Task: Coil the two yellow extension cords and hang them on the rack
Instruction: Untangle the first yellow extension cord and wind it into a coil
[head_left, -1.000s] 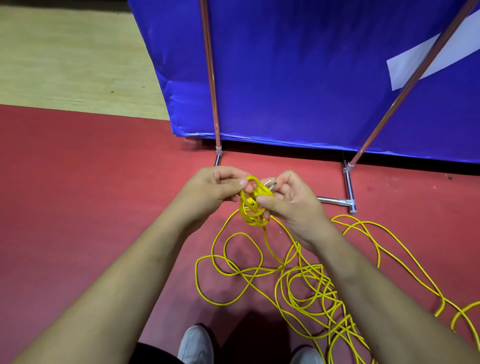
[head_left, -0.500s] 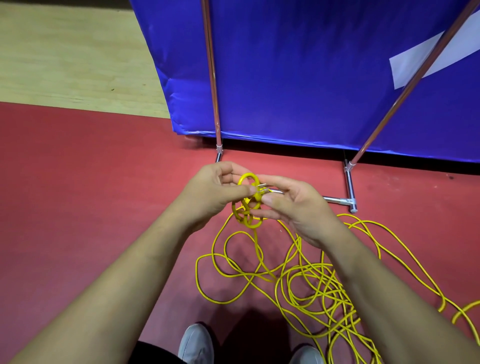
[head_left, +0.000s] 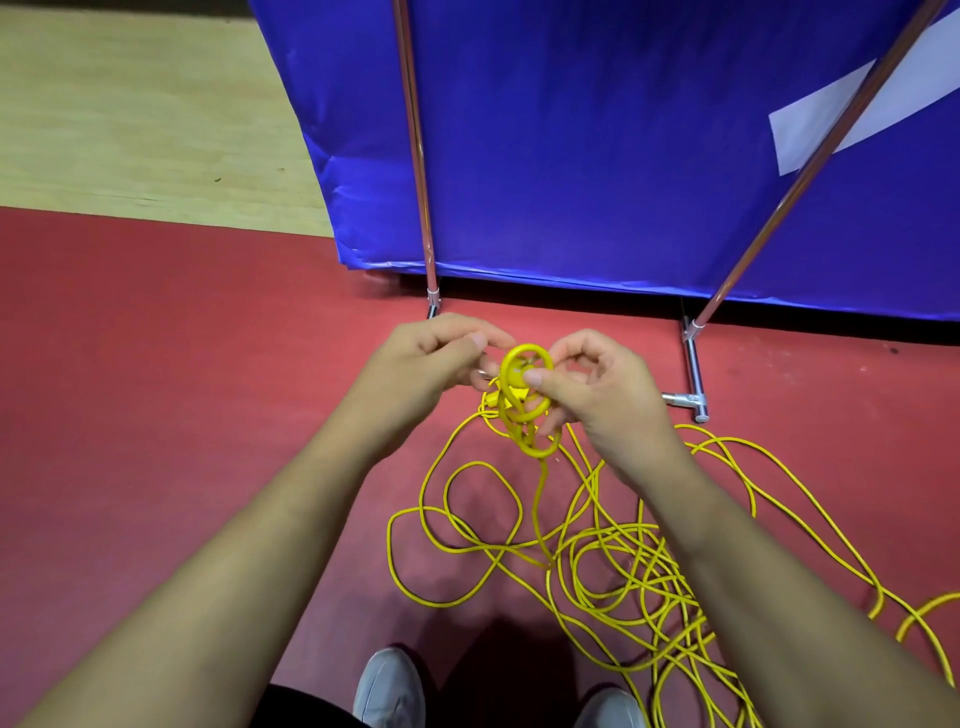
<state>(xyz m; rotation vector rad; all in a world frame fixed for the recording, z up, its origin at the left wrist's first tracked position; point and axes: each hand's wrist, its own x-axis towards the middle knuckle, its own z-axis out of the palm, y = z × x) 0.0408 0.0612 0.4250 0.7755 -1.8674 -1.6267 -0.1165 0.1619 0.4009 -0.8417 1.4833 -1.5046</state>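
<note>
Cord (head_left: 524, 400) wound in small tight loops between hands.

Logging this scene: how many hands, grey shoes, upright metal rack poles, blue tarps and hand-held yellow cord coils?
Hands: 2 (left hand, right hand)
Grey shoes: 2
Upright metal rack poles: 2
Blue tarp: 1
Small yellow cord coil: 1
Total: 8

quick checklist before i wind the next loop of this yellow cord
1. Right hand pinching the small coil: ok.
2. Left hand at the coil's left edge: ok.
3. Loose cord untangled: not ok, its loops overlap in a heap.
4. Feet clear of the cord: cannot tell, strands run close to the right shoe.
5. Rack hanging bar free: cannot tell, only its lower part shows.
</note>
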